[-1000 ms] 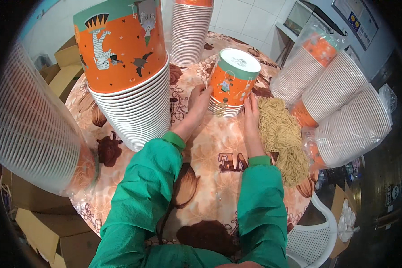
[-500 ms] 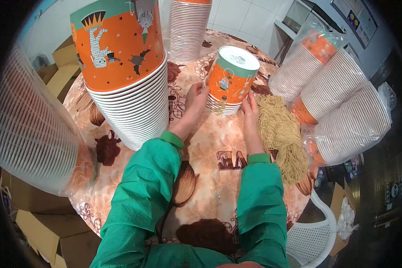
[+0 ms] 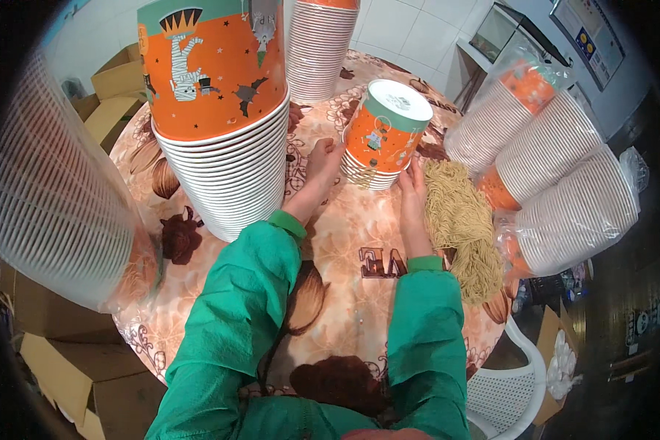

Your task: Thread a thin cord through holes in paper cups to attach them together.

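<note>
A short stack of paper tubs [image 3: 390,136], orange and green with cartoon figures, stands upside down on the round table, its white base up. My left hand [image 3: 321,166] is closed against its left side, with some fingertips hidden behind it. At the lower right rims, my right hand [image 3: 413,192] presses with its fingers. Tan string [image 3: 362,176] lies loosely across the stack's lower rims, near my left hand. A hank of tan string [image 3: 458,227] lies on the table beside my right hand.
A tall stack of larger tubs [image 3: 220,169] stands close to my left forearm, another stack [image 3: 321,55] behind it. Bagged stacks lean at the left [image 3: 59,198] and right [image 3: 572,213]. Cardboard boxes [image 3: 66,359] and a white plastic chair [image 3: 510,389] flank the flowered tablecloth [image 3: 345,323].
The view has shifted slightly, so the tall stack appears farther right. My hands stay at the short stack's two sides, with little movement.
</note>
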`<state>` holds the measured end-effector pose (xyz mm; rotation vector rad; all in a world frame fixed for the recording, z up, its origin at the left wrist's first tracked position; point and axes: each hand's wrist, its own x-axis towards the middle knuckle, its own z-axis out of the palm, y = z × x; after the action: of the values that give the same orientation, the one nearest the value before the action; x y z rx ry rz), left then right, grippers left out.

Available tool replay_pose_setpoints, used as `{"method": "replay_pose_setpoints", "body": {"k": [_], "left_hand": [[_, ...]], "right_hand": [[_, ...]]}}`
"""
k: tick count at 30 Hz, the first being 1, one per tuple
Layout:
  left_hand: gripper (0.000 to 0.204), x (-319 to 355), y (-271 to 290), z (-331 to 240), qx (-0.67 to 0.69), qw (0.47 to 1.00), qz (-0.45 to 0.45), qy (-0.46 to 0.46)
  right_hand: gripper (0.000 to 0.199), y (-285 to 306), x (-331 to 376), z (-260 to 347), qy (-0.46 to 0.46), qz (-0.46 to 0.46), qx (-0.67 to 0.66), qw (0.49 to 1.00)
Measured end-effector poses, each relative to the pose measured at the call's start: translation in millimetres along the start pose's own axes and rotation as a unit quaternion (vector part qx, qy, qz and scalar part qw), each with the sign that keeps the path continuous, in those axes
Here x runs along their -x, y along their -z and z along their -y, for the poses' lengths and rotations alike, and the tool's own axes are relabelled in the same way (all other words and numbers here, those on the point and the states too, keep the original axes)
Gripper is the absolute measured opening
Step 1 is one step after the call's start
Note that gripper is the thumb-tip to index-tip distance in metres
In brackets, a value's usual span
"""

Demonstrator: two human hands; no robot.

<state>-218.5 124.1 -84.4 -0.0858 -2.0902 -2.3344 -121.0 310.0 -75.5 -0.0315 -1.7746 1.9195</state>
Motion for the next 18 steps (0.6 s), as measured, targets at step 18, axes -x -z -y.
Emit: {"method": "replay_pose_setpoints", "body": {"k": [18], "left_hand": [[0.044, 84.5, 33.4, -18.8, -0.102, 0.975, 0.178, -0.090]], "right_hand": [[0.049, -1.6, 48.1, -9.6, 0.203, -0.001, 0.575, 0.792]]}}
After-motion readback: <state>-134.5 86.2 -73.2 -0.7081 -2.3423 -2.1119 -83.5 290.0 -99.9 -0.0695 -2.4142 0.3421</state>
